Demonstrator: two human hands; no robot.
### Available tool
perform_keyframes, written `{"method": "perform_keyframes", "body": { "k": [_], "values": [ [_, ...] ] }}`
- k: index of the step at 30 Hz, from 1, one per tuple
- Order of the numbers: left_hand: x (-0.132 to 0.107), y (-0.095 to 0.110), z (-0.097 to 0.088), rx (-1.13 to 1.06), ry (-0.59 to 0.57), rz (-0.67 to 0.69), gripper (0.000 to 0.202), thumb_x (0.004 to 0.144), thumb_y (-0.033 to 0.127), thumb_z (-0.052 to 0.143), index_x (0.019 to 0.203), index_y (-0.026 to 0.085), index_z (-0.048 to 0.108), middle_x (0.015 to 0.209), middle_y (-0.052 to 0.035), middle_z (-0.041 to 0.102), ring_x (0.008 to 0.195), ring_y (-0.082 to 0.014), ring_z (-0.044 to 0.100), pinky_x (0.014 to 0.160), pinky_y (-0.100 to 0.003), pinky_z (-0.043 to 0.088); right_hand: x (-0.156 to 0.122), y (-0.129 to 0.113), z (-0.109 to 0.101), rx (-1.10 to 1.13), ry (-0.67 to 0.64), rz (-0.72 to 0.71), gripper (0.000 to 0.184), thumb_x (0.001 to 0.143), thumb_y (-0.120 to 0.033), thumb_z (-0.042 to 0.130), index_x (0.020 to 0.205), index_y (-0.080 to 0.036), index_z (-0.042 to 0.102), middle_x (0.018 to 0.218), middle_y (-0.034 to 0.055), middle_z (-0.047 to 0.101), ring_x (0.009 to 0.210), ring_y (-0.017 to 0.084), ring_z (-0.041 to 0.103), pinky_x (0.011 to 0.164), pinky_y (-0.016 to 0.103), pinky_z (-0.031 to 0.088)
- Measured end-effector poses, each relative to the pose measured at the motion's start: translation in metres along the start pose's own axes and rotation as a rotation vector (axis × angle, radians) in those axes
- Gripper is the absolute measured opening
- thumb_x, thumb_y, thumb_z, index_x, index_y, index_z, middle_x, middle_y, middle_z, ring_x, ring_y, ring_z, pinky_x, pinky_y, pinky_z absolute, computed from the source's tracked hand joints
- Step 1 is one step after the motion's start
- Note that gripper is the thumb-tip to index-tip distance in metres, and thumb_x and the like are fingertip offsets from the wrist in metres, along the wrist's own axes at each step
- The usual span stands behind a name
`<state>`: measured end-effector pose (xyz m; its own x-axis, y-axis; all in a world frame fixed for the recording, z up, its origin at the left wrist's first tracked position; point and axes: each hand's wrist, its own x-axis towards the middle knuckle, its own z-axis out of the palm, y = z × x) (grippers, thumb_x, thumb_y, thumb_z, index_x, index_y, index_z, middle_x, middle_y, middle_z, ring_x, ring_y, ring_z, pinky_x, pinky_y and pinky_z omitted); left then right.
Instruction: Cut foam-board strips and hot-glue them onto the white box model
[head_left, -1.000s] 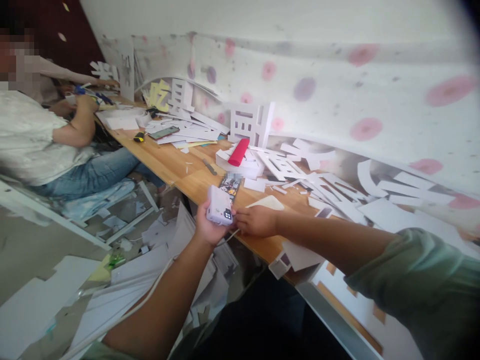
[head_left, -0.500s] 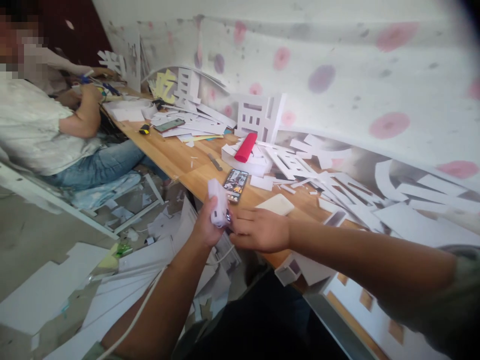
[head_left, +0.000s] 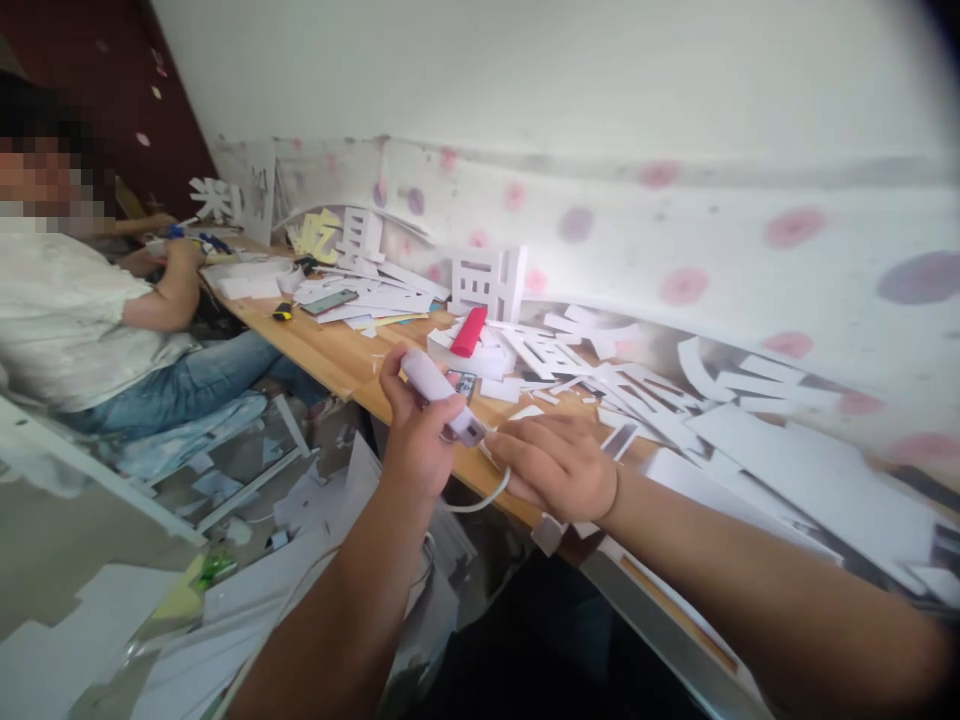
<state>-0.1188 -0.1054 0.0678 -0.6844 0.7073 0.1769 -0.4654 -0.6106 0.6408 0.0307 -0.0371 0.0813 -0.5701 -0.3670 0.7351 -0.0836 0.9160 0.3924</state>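
My left hand (head_left: 420, 440) is wrapped round a pale white power bank (head_left: 435, 385), a small block with a port in the end facing my right hand. My right hand (head_left: 559, 465) is beside that end, its fingers curled together on a white cable (head_left: 480, 503). The cable loops down from these fingers towards my left wrist; its plug is hidden. Just behind the power bank a phone (head_left: 465, 384) lies on the wooden table (head_left: 330, 345), partly covered.
A red roll (head_left: 469, 332) rests on white pieces. White cut-out characters (head_left: 487, 280) and strips crowd the table along the wall. To the left a person (head_left: 67, 300) sits on a white chair, with another person's arm beyond. White sheets (head_left: 247, 590) and scraps litter the floor.
My left hand has turned the power bank so its port end points right. My right hand has drawn slightly away, and the cable loop now shows. The view has tilted up.
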Motion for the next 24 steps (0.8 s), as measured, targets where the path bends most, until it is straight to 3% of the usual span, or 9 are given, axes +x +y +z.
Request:
{"method": "perform_keyframes", "body": {
  "k": [4, 9, 14, 18, 24],
  "values": [
    [-0.016, 0.011, 0.016, 0.007, -0.127, 0.019, 0.076, 0.054, 0.005, 0.073, 0.119, 0.040, 0.055, 0.101, 0.0035, 0.063, 0.090, -0.0179, 0.063, 0.076, -0.027, 0.051, 0.001, -0.016, -0.020, 0.020, 0.031, 0.067, 0.021, 0.100, -0.020, 0.045, 0.114, -0.011, 0.057, 0.094, 0.0109, 0.069, 0.082, 0.018, 0.066, 0.066, 0.029, 0.053],
    [-0.033, 0.021, 0.024, 0.090, -0.203, 0.069, 0.075, 0.056, 0.003, 0.073, 0.119, 0.039, 0.055, 0.103, 0.0033, 0.063, 0.091, -0.0175, 0.060, 0.075, -0.025, 0.050, 0.003, -0.035, -0.034, -0.004, 0.008, 0.137, 0.019, 0.100, -0.015, 0.044, 0.113, -0.011, 0.057, 0.095, 0.0093, 0.070, 0.081, 0.016, 0.066, 0.067, 0.026, 0.052],
    [-0.038, 0.021, 0.020, 0.231, -0.206, 0.177, 0.079, 0.055, 0.003, 0.077, 0.123, 0.036, 0.052, 0.103, 0.0019, 0.061, 0.086, -0.0162, 0.058, 0.070, -0.023, 0.048, 0.006, -0.046, -0.034, 0.004, -0.119, 0.224, 0.022, 0.101, -0.016, 0.038, 0.108, -0.012, 0.058, 0.091, 0.0091, 0.069, 0.072, 0.018, 0.064, 0.061, 0.028, 0.049],
    [-0.037, 0.019, 0.011, 0.273, -0.222, 0.153, 0.077, 0.056, 0.004, 0.077, 0.122, 0.035, 0.051, 0.099, 0.0022, 0.060, 0.080, -0.0154, 0.058, 0.066, -0.022, 0.047, 0.007, -0.049, -0.032, 0.089, -0.193, 0.259, 0.022, 0.099, -0.013, 0.036, 0.103, -0.013, 0.058, 0.083, 0.0069, 0.066, 0.067, 0.017, 0.061, 0.058, 0.027, 0.047],
    [-0.034, 0.012, 0.001, 0.324, -0.254, 0.201, 0.076, 0.059, 0.007, 0.076, 0.123, 0.035, 0.049, 0.101, 0.0025, 0.059, 0.081, -0.0146, 0.058, 0.066, -0.022, 0.048, 0.004, -0.050, -0.032, 0.092, -0.149, 0.196, 0.023, 0.101, -0.012, 0.036, 0.108, -0.011, 0.057, 0.086, 0.0078, 0.066, 0.069, 0.017, 0.062, 0.058, 0.027, 0.050]
  ]
}}
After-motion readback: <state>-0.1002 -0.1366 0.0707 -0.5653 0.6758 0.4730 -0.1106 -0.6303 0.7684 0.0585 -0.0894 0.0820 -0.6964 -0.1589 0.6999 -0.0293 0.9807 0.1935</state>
